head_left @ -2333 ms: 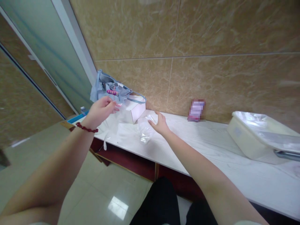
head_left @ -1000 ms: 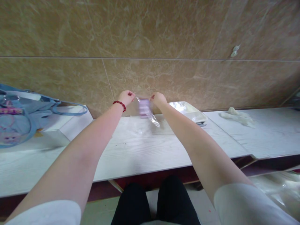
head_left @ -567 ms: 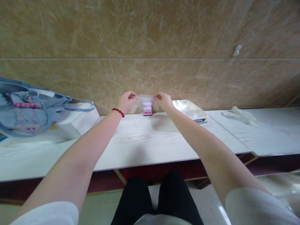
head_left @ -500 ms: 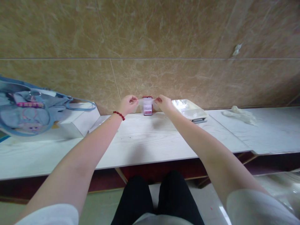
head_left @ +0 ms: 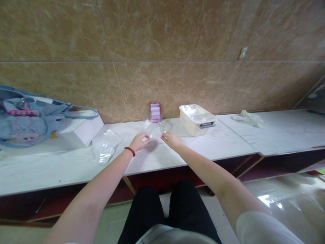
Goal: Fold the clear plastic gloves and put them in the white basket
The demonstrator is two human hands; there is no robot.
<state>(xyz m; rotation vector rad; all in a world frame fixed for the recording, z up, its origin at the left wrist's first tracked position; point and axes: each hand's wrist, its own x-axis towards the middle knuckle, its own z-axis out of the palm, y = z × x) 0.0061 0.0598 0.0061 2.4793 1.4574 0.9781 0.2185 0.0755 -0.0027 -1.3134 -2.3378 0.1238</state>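
Observation:
Low over the counter's middle, my left hand [head_left: 139, 142] and my right hand [head_left: 172, 140] are a short way apart, each with thumb and fingers pinched together. Between and just beyond them is a thin clear plastic bag [head_left: 153, 128], whose edges are hard to make out. Both hands seem to grip its near edge. Behind the bag, a small red-edged phone-like thing [head_left: 155, 112] with a blurred face leans upright against the wall. To the left lies a pile of clear plastic bags [head_left: 106, 145].
A cream plastic bin [head_left: 194, 125] with a grey clip stands right of my hands. Farther right lies a crumpled whitish glove-like thing [head_left: 250, 119]. At the left, a white box [head_left: 82, 130] stands beside a pale blue bag [head_left: 27, 118]. A tiled wall [head_left: 177, 81] rises behind the white counter [head_left: 142, 162].
Both hands have come down and back toward me from in front of the phone-like thing, still pinched. The clear plastic has come lower with them. The view has shifted slightly.

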